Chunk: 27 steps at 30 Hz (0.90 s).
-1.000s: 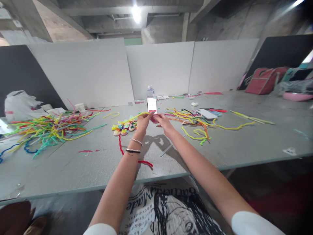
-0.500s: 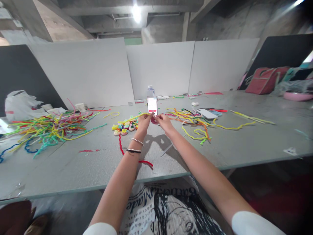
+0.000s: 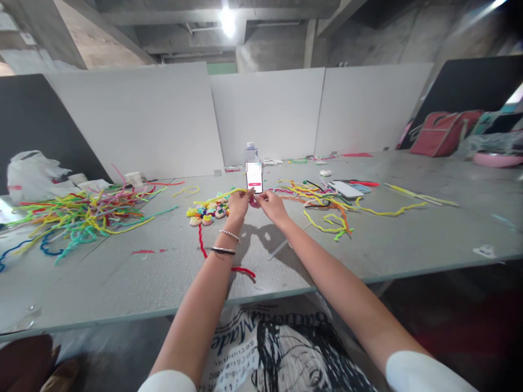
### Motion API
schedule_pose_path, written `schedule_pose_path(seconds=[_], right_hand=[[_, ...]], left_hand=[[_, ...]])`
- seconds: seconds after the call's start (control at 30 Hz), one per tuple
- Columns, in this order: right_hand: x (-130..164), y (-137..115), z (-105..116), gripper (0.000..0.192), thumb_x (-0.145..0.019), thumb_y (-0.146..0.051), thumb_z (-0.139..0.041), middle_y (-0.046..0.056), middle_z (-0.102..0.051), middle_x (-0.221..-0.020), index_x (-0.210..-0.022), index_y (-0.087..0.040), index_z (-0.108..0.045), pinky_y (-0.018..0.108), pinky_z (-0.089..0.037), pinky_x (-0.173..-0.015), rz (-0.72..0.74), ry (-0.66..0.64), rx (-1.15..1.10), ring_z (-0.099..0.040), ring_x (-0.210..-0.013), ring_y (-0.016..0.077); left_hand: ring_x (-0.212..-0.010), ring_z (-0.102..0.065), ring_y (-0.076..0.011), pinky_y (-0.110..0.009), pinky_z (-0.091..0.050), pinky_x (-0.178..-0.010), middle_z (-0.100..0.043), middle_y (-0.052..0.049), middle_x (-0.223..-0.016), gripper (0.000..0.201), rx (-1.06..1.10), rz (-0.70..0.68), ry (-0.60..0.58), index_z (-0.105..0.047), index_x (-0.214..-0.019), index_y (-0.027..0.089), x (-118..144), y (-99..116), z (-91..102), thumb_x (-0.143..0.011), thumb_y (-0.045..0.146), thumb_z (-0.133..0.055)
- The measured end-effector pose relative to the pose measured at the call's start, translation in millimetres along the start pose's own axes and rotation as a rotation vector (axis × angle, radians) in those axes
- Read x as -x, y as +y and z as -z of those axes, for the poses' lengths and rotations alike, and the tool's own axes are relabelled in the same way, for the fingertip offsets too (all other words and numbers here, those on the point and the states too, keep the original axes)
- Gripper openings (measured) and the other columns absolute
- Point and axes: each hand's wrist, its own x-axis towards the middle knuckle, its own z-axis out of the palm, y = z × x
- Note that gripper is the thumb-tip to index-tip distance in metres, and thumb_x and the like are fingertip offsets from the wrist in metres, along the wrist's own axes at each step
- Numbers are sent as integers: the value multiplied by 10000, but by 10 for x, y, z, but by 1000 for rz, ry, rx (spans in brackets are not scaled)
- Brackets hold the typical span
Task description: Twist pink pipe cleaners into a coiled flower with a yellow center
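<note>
My left hand [image 3: 238, 204] and my right hand [image 3: 273, 207] meet over the table, fingers pinched closed. A small dark-pink piece [image 3: 255, 202] shows between the fingertips; its exact shape is too small to make out. From my left fingertips a yellow pipe cleaner [image 3: 236, 190] stretches out to the left. Just left of that hand lies a cluster of small colourful pipe-cleaner flowers [image 3: 207, 219]. A red twisted pipe cleaner [image 3: 201, 242] trails below the cluster and passes under my left forearm. Directly beyond my fingers a phone [image 3: 254, 177] stands upright with its screen lit.
A large tangle of pipe cleaners [image 3: 98, 209] covers the left side. More loose pipe cleaners [image 3: 322, 198] lie to the right, beside a flat pale device [image 3: 346, 189]. Behind the phone stands a bottle [image 3: 250, 149]. A thin straight strip [image 3: 278, 249] lies near my right forearm.
Both hands stay close together, and their fingers have shifted only slightly, drawing a little lower from the phone. The things on the table have not moved.
</note>
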Motion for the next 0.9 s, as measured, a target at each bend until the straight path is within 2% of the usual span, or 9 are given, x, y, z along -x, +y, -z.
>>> schedule_pose_path(seconds=[0.47, 0.9], right_hand=[[-3, -16, 8, 229, -799, -387, -538, 37, -686, -795, -743, -172, -596, 238, -393, -660, -12, -28, 57, -604, -753, 153], [-9, -4, -71, 196, -783, -356, -548, 30, -665, -746, -709, -176, -574, 246, -409, -640, -30, -61, -17, -607, -699, 153]], left_hand=[[-539, -536, -143, -244, -365, -584, -565, -19, -468, 386, -55, -48, 46, -586, -513, 159, -18, 0, 16, -737, 473, -571], [-574, -562, -149, -246, -380, -600, -579, -25, -499, 374, -55, -42, 100, -568, -519, 162, 0, 21, 44, -747, 459, -577]])
